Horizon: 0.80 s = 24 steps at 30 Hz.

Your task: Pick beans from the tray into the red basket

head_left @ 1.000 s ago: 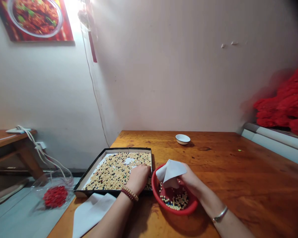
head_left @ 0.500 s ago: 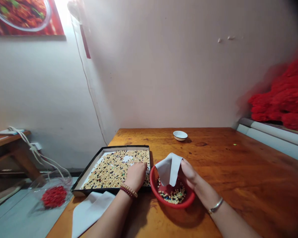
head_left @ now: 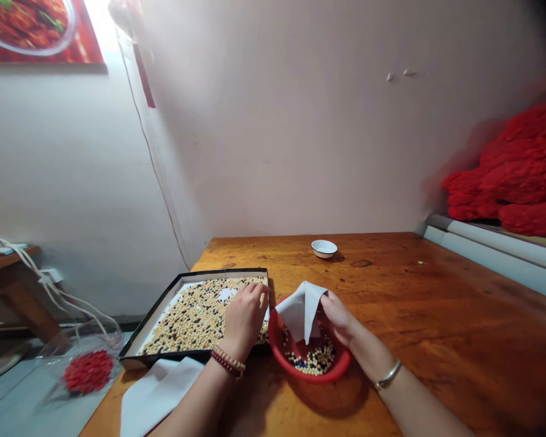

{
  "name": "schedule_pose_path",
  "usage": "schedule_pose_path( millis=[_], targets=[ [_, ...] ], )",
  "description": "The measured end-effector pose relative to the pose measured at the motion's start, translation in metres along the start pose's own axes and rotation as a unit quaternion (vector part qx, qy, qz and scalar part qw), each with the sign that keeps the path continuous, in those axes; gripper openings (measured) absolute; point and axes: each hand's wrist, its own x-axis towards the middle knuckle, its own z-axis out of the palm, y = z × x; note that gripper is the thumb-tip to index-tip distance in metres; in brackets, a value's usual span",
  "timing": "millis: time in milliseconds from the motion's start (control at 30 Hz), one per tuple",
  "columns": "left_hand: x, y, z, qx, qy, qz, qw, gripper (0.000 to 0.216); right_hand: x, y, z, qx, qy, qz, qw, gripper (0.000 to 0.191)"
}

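Observation:
My left hand (head_left: 244, 312), with bead bracelets at the wrist, is over the right part of a shallow black-edged tray (head_left: 152, 306). Its fingers are curled and closed, and their tips are hidden, so what they hold cannot be made out. Round cream and dark beads or beans (head_left: 195, 321) cover much of the tray, with white bare patches. My right hand (head_left: 337, 318), wearing a silver bangle, is closed on a folded white sheet (head_left: 295, 309) at the far right rim of a red plastic basket (head_left: 318, 377). More of the small balls (head_left: 317, 360) lie inside the basket.
Another folded white sheet (head_left: 159, 397) lies at the tray's near edge. A small white bowl (head_left: 324, 248) stands toward the back of the wooden table (head_left: 391, 291). Red fabric (head_left: 519, 164) is piled at right. A clear bag of red bits (head_left: 88, 370) is down at left, near white cables.
My left hand has risen slightly from the tray, its fingers shifting upward. My right hand keeps its hold on the white sheet. The view has swung a little to the right.

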Motion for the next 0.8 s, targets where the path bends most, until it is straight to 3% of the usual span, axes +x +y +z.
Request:
schedule_pose_path(
  millis=[67, 200, 500, 700, 800],
  targets=[
    [-0.002, 0.008, -0.004, -0.056, 0.046, 0.071, 0.995, 0.023, -0.001, -0.002, 0.003, -0.001, -0.006, -0.002, 1.0, 0.03],
    [-0.011, 0.019, 0.0, -0.102, 0.017, 0.169, 0.98, 0.023, -0.005, -0.009, 0.009, -0.011, -0.059, -0.046, 0.997, 0.036],
    [-0.018, 0.019, 0.009, -0.111, 0.059, 0.156, 0.98, 0.02, -0.007, -0.004, 0.006, -0.124, -0.189, -0.049, 0.973, 0.032],
    [-0.014, 0.016, 0.003, -0.108, 0.013, 0.147, 0.983, 0.008, -0.005, -0.005, 0.006, -0.138, -0.212, -0.091, 0.963, 0.024],
    [-0.012, 0.017, -0.001, -0.082, -0.015, 0.13, 0.988, 0.009, -0.004, -0.007, 0.008, -0.147, -0.169, -0.094, 0.97, 0.02]
  ],
)
